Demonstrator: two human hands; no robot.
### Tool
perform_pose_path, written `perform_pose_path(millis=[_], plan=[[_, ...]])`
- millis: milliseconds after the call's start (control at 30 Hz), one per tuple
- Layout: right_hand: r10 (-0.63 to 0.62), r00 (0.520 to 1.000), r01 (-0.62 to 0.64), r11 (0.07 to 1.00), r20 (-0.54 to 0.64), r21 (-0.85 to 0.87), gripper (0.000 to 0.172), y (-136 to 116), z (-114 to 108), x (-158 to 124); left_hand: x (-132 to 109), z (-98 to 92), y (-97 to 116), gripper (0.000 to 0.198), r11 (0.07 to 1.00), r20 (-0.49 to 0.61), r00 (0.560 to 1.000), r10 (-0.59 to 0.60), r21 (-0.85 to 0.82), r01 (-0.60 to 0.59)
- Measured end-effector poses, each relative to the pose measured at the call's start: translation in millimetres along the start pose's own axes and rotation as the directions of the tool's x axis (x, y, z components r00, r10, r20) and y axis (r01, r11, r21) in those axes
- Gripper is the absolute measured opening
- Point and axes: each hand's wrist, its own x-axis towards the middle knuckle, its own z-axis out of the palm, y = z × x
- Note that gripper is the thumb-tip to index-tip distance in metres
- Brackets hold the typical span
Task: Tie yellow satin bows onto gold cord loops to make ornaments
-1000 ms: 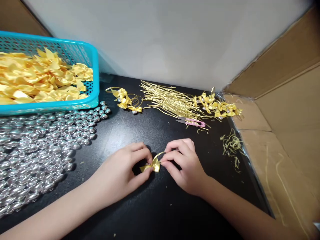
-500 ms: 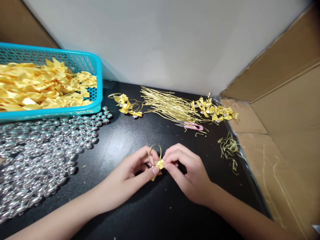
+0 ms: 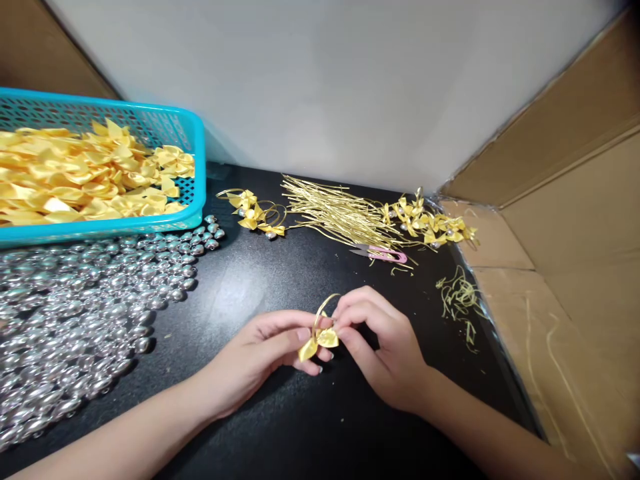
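Between my hands, above the black table, is a yellow ribbon bow [image 3: 326,338] with a loop of gold cord [image 3: 320,311] rising from it. My left hand [image 3: 277,341] pinches the bow's left side between thumb and forefinger, its other fingers curled beneath. At the bow's right side, my right hand [image 3: 373,333] has thumb and fingertips pressed together. Whether they grip the ribbon or the cord is hidden. No bead can be made out on this bow.
Left stands a blue basket [image 3: 200,167] of yellow bows, with silver beads [image 3: 100,307] spread before it. Further back lie finished bows with beads [image 3: 253,213], gold cords [image 3: 340,210], pink snips [image 3: 385,254], more bows [image 3: 430,221] and cord scraps [image 3: 459,293]. Cardboard [image 3: 575,233] borders the right.
The bow has turned, so both its wings now show. Its cord loop leans to the right. My left forefinger has straightened across behind the bow, while my right hand stays close beside it.
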Motion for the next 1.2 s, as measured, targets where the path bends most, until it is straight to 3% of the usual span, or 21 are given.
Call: perform_pose_path(millis=[233, 500, 833, 1200], plan=[[-0.028, 1.0, 0.028, 1.0, 0.007, 0.006, 0.013, 0.1, 0.3, 0.0, -0.3, 2.9, 0.9, 0.02, 0.999, 0.06, 0.998, 0.014, -0.042, -0.011], [-0.076, 0.997, 0.075, 0.995, -0.021, -0.067, 0.013, -0.3, -1.7, 1.0, 1.1, 2.9, -1.9, 0.014, 0.981, -0.019, 0.989, 0.15, 0.129, -0.146], [-0.208, 0.978, 0.21, 0.959, 0.035, -0.192, 0.011, 4.7, -2.2, 0.0, 1.9, 4.9, -4.6, 0.01, 0.983, -0.122, 0.978, 0.171, 0.086, -0.161], [-0.143, 0.99, 0.143, 0.987, -0.003, -0.079, 0.018, 0.7, -5.9, -2.5, 1.6, 7.1, -5.8, 0.011, 0.961, -0.103, 0.96, 0.259, 0.124, -0.246]])
